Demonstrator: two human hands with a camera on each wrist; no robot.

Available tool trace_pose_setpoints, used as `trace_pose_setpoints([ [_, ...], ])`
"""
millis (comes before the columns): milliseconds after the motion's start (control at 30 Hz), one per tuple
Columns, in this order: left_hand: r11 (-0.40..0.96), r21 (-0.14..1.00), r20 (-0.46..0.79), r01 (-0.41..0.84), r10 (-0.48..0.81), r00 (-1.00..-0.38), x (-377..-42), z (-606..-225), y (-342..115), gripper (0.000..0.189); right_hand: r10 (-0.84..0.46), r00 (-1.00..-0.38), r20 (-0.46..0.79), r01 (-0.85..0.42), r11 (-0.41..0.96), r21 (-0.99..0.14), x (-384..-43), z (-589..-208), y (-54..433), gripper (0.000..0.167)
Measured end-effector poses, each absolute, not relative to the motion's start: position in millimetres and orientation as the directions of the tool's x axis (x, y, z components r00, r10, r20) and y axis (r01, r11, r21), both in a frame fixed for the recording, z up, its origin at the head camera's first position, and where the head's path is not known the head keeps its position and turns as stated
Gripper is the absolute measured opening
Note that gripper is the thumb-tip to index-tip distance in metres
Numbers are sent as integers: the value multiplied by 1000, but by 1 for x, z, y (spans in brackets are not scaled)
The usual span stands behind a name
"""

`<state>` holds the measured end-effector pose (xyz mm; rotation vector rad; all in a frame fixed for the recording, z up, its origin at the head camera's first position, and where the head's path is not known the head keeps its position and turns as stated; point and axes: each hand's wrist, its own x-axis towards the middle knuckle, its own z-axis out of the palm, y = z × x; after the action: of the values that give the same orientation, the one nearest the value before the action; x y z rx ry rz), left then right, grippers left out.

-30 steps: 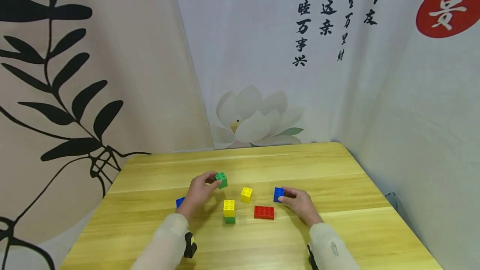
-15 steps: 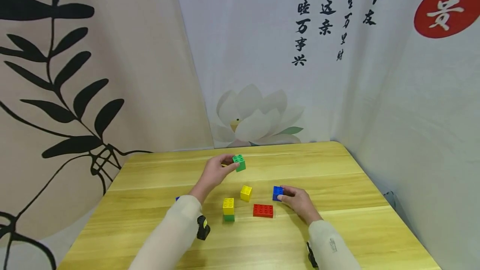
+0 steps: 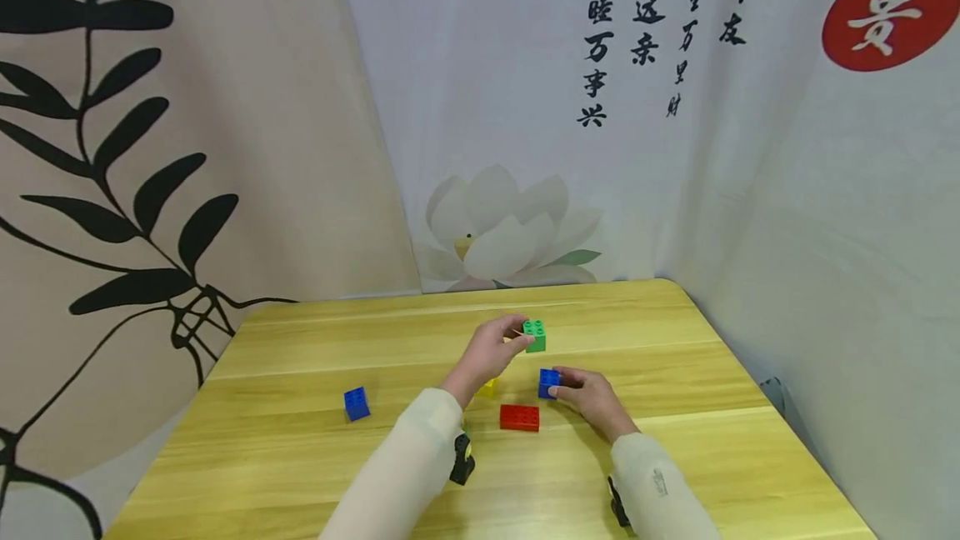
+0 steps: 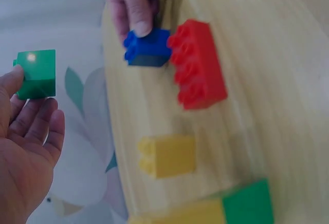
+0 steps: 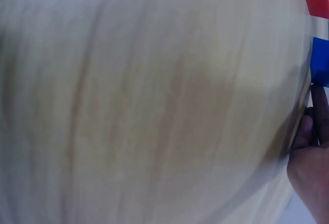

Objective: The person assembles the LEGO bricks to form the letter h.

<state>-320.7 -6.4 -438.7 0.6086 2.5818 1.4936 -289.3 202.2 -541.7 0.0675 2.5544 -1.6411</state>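
My left hand (image 3: 491, 348) pinches a green brick (image 3: 534, 336) between thumb and fingers, raised above the far part of the table. In the left wrist view the green brick (image 4: 37, 74) shows its smooth sides, studs facing left. Lower and to the right, my right hand (image 3: 596, 400) pinches a blue brick (image 3: 549, 383) that stands on the table. A red brick (image 3: 519, 417) lies just in front of the blue one. Partly hidden behind my left wrist is a yellow brick (image 3: 487, 388); the left wrist view shows this yellow brick (image 4: 175, 155) whole.
A second blue brick (image 3: 356, 403) lies apart at the left of the wooden table (image 3: 285, 473). A yellow piece (image 4: 185, 212) joined to a green one (image 4: 249, 203) is hidden behind my left arm in the head view. Printed curtains hang behind the table.
My left hand has carried the green brick rightward, first up and away, to beyond the blue brick. My right hand stays on its blue brick. The left blue brick is uncovered; the yellow-green stack is now covered.
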Motion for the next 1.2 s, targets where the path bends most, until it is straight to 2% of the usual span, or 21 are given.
trace_pose_setpoints([
  [233, 453, 855, 54, 255, 410, -910, -319, -464, 11, 40, -31, -993, -115, 93, 406, -909, -290, -541, 204, 45],
  [633, 489, 831, 34, 265, 432, -901, -322, -486, 22, 35, -49, -991, -124, 98, 362, -927, -289, -540, 203, 42],
  [867, 496, 819, 38, 289, 456, -889, -323, -489, 20, 30, -54, -993, -106, 81, 355, -931, -289, -538, 202, 43],
  [1200, 549, 786, -27, 283, 488, -873, -323, -486, 19, 22, -43, -994, -98, 77, 343, -936, -289, -540, 202, 41],
])
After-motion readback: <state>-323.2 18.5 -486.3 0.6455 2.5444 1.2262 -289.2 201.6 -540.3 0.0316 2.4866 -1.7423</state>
